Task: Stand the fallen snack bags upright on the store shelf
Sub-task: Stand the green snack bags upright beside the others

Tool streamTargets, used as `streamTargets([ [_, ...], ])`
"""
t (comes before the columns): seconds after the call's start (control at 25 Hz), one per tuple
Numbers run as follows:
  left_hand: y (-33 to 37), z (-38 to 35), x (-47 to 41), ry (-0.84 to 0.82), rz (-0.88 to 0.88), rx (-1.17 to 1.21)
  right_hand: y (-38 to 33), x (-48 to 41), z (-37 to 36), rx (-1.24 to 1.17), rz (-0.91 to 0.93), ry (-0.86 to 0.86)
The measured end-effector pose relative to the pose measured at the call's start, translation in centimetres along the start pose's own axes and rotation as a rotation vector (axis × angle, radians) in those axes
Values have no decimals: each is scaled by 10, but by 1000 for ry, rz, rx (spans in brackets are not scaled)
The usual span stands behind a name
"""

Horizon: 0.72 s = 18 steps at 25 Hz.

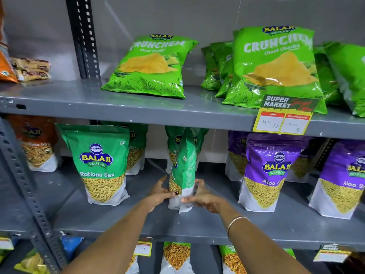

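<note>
A green Ratlami Sev bag (184, 165) stands edge-on and upright in the middle of the grey middle shelf (217, 224). My left hand (161, 192) grips its lower left side and my right hand (201, 196) grips its lower right side. Another green Ratlami Sev bag (100, 165) stands upright to the left, facing front. More green bags (177, 139) stand behind the held one, partly hidden. On the upper shelf a light green Crunchem bag (152, 66) leans back by itself.
Purple Aloo Sev bags (264, 171) stand to the right, an orange mix bag (35, 143) at the far left. A cluster of Crunchem bags (274, 64) and a yellow price tag (284, 117) occupy the upper shelf's right. A perforated grey upright (23, 178) runs down the left.
</note>
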State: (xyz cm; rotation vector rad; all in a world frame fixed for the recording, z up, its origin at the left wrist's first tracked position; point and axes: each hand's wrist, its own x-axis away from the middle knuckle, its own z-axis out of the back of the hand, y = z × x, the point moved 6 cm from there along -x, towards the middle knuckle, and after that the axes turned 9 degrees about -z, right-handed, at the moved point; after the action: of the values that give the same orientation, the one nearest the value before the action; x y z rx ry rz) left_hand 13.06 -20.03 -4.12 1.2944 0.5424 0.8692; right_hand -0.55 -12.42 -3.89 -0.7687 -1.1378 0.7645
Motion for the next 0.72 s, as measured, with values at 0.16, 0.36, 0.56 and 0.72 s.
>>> streamTargets([
  [0.16, 7, -5, -5, 41, -17, -119, -2, 3, 13, 107, 36, 40],
  [0.36, 15, -11, -10, 26, -2, -17, -4, 2, 44, 78, 45, -36],
  [0.56, 10, -7, -23, 182, -21, -171, 7, -27, 72, -129, 62, 45],
  [0.72, 10, -15, -29, 207, 2, -69, 2, -36, 67, -272, 170, -116],
])
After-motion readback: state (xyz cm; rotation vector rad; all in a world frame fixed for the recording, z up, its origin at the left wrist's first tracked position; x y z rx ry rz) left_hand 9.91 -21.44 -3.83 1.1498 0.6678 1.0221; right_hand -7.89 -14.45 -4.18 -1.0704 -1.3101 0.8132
